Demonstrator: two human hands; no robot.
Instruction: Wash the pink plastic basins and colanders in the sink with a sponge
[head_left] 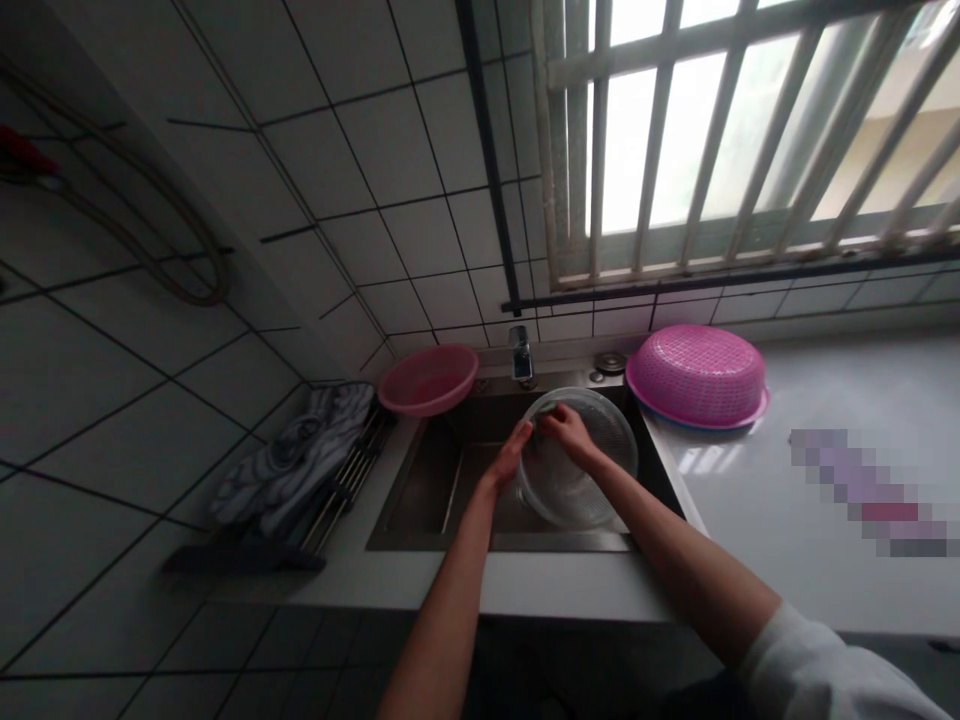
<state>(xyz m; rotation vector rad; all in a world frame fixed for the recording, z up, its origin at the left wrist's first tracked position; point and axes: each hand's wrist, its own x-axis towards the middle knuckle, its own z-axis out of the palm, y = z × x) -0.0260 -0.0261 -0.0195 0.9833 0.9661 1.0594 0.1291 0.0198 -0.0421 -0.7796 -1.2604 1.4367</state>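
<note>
A clear, round colander [581, 495] with a perforated wall is tilted over the steel sink [427, 500]. My left hand [511, 457] grips its left rim, the fingers partly hidden behind the edge. Inside the upper left of the bowl, my right hand [570, 435] is closed, its fingertips pressed against the wall near the rim. A small greenish piece [547, 410] shows at those fingertips; its kind is too small to make out. Behind the colander stands the faucet [520, 352].
A pink basin [429, 382] rests at the sink's back left corner. An upturned pink basket [697, 375] sits on the right counter [739, 510]. Striped cloth [300, 450] lies over a metal rack [349, 480] at left. Something pixelated lies far right. A barred window rises behind.
</note>
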